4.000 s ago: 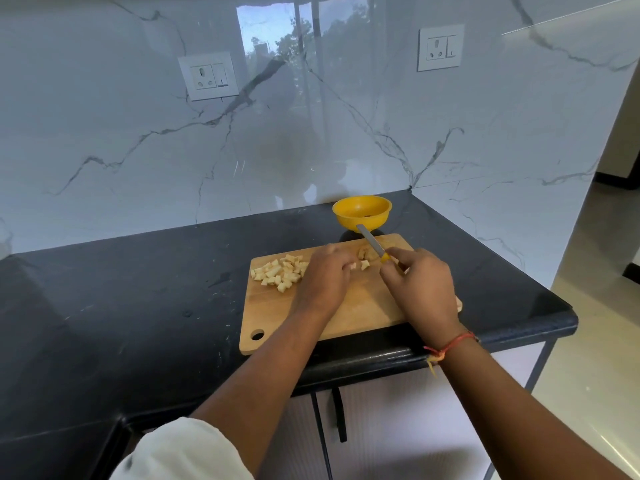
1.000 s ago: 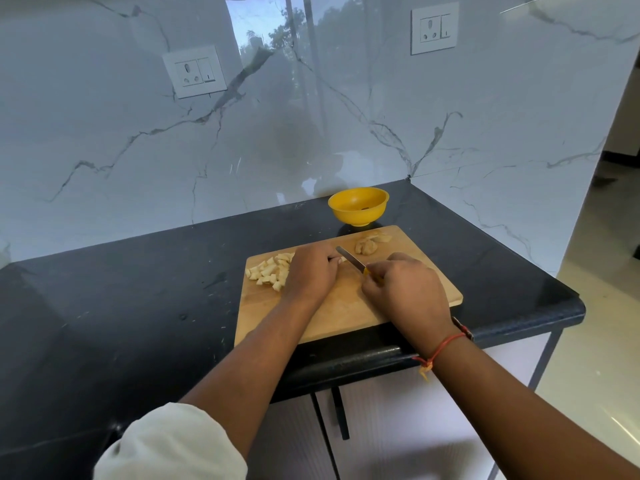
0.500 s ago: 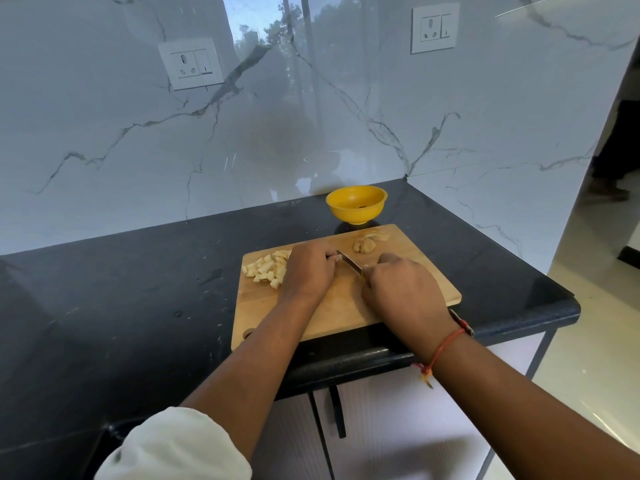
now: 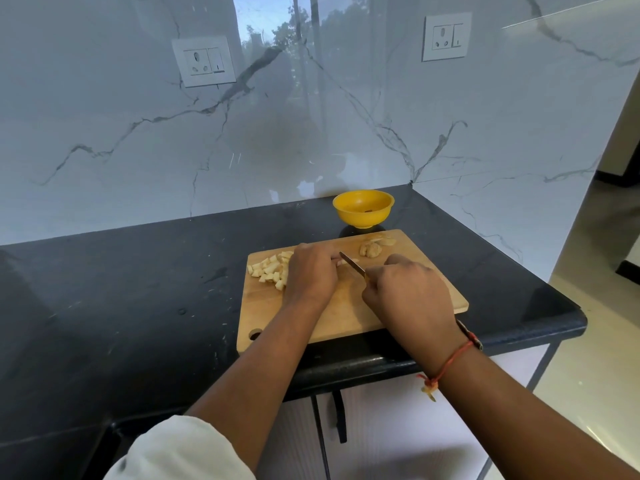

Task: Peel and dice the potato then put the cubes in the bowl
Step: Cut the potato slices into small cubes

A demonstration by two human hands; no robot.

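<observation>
- Potato cubes point(image 4: 270, 270) sit heaped at the left of the board point(image 4: 346, 317)
- Left hand point(image 4: 311, 275), fingers curled, pins a pale strip point(image 4: 354, 260) mid-board; four seconds ago both hands worked further right, by the lump point(image 4: 370, 249)
- Right hand point(image 4: 408, 292) grips the knife point(image 4: 351, 265), blade across the strip just off those fingertips: dicing goes on, bowl point(image 4: 362, 220) awaits cubes

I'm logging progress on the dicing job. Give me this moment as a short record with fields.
left hand: fingers curled down on the cutting board beside the blade; what they hold is hidden
right hand: grips knife, blade angled toward the left hand
potato cubes: piled on the board's left part
brownish scraps: board's far right corner
bowl: yellow, on the counter behind the board; no cubes visible inside
</observation>
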